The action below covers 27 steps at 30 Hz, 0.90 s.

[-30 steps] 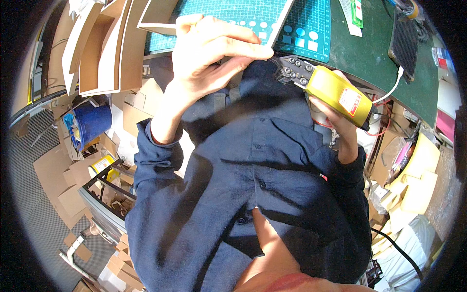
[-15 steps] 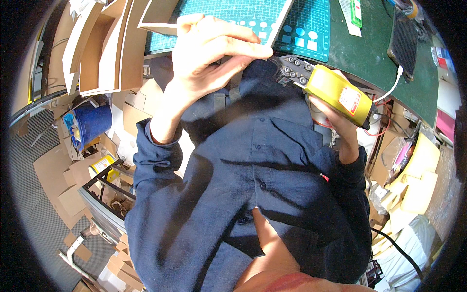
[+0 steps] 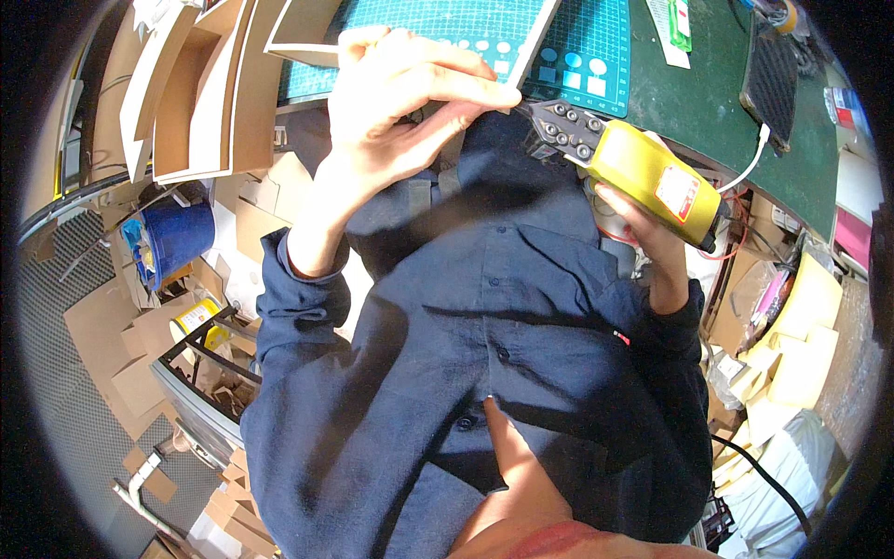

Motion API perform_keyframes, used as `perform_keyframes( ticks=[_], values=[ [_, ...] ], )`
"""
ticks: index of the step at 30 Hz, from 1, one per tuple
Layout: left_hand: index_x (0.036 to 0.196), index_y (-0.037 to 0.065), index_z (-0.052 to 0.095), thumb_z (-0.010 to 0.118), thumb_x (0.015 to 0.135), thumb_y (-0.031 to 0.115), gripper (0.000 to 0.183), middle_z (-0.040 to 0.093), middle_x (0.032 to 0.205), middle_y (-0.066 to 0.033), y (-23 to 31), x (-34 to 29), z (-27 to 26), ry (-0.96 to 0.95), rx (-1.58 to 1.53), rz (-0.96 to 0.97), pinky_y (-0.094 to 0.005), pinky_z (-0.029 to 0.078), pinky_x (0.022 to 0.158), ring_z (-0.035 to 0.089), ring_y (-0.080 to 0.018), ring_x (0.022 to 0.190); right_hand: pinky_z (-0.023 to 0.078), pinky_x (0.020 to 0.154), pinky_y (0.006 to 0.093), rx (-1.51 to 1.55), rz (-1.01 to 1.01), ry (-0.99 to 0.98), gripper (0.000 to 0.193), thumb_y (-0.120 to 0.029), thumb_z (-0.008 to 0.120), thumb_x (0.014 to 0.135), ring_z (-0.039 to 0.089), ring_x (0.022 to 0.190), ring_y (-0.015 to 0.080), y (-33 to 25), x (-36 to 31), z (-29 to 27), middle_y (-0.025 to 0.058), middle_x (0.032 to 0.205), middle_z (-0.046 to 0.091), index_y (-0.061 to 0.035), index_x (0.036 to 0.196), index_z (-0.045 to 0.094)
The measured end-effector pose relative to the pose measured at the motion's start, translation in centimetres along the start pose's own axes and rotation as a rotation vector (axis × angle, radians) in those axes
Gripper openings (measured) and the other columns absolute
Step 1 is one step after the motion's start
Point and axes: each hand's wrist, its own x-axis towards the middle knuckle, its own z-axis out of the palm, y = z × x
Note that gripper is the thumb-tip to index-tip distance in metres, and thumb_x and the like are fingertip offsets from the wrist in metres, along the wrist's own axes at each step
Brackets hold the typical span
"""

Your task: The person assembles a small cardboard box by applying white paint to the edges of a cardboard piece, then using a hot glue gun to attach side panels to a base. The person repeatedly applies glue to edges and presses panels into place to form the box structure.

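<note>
My left hand is closed at the upper middle, with fingers and thumb pinching the near end of a thin cardboard panel seen nearly edge-on. From below, my right hand wraps round a yellow handheld power tool with a dark bolted metal head. The tool's pointed tip sits right by my left fingertips and the panel's lower corner; whether it touches the cardboard I cannot tell. Most of my right fingers are hidden behind the tool's body.
A teal cutting mat lies on a green table. A dark phone with a white cable lies to the right. Cardboard boxes stand at the left, above a blue bin. Cardboard scraps litter the floor.
The yellow tool has tilted slightly, its rear end shifting a little down and to the right. My left hand has hardly moved and keeps its pinch on the cardboard panel.
</note>
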Motion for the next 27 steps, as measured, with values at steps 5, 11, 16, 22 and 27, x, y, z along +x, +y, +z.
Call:
perform_keyframes(
  ticks=[5,11,16,22,27],
  values=[
    [0.098,0.024,0.078,0.082,0.073,0.014,0.027,0.072,0.089,0.0096,-0.07,-0.15,0.07,0.007,-0.01,-0.005,-0.0264,0.033,0.083,0.057,-0.0079,0.071,0.051,0.087,0.0273,0.025,0.002,-0.011,0.041,-0.006,0.083,0.075,0.065,0.096,0.0122,-0.03,0.0,-0.1,0.0044,0.104,0.069,-0.0029,0.112,0.066],
    [0.098,0.024,0.078,0.081,0.075,0.013,0.025,0.072,0.09,0.0088,0.18,-0.05,-0.06,-0.004,-0.001,-0.011,-0.0264,0.034,0.085,0.059,-0.0081,0.074,0.051,0.087,0.0273,0.031,-0.014,-0.009,0.042,-0.008,0.083,0.075,0.066,0.096,0.0128,-0.12,0.02,-0.02,0.0048,0.104,0.069,-0.0024,0.113,0.066],
    [0.098,0.024,0.078,0.08,0.075,0.013,0.025,0.072,0.091,0.0085,0.26,0.19,-0.22,-0.013,-0.006,-0.009,-0.0263,0.034,0.086,0.061,-0.0077,0.076,0.051,0.087,0.0271,0.007,0.005,-0.022,0.042,-0.008,0.083,0.075,0.066,0.096,0.0129,-0.14,0.03,-0.18,0.005,0.104,0.069,-0.0022,0.113,0.066],
    [0.097,0.024,0.078,0.081,0.076,0.014,0.024,0.072,0.089,0.0085,0.39,0.16,-0.18,-0.021,-0.001,-0.018,-0.0262,0.034,0.086,0.062,-0.0074,0.077,0.051,0.086,0.0268,0.063,0.018,0.002,0.041,-0.007,0.083,0.075,0.065,0.095,0.0127,-0.09,0.01,0.0,0.005,0.104,0.068,-0.0026,0.113,0.066],
    [0.097,0.023,0.078,0.081,0.075,0.014,0.024,0.073,0.089,0.0082,0.33,0.15,-0.24,-0.021,0.006,-0.017,-0.0258,0.034,0.085,0.062,-0.007,0.077,0.051,0.085,0.0268,0.05,0.003,0.001,0.039,-0.006,0.082,0.075,0.065,0.093,0.0129,-0.16,-0.01,0.0,0.0044,0.102,0.067,-0.0026,0.111,0.066]
  ],
)
